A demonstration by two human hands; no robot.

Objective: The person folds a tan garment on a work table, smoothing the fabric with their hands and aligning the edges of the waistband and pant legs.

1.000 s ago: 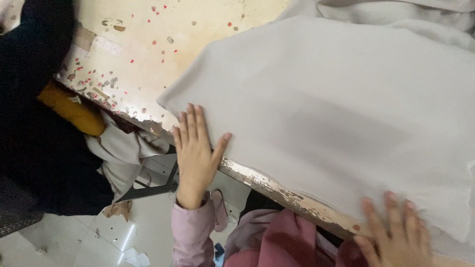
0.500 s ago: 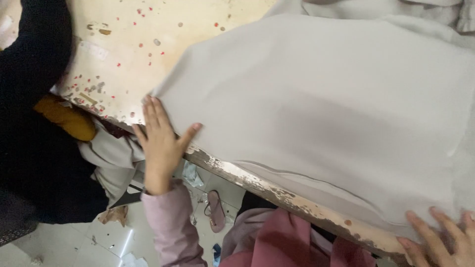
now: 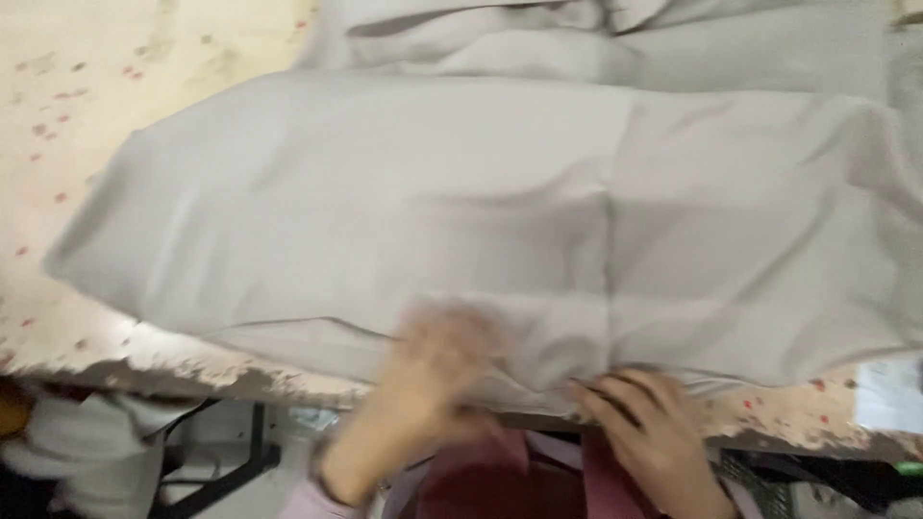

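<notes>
Grey cloth [image 3: 500, 211] lies spread across speckled table [image 3: 115, 86], near hem at table's front edge. Left hand [image 3: 433, 384] blurred, grip unclear. Right hand [image 3: 644, 423] pinches hem. Keep hem taut, smooth outward, avoid dragging cloth off edge.

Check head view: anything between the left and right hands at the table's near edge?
Only a fold of the grey cloth bunched at the near edge lies between the blurred left hand and the right hand, in the head view. Nothing else shows there.

Your left hand [image 3: 433, 384], blurred, and right hand [image 3: 654, 428] both touch the grey cloth [image 3: 500, 221]'s near edge. The cloth lies spread on the speckled desk [image 3: 58, 125].
</notes>
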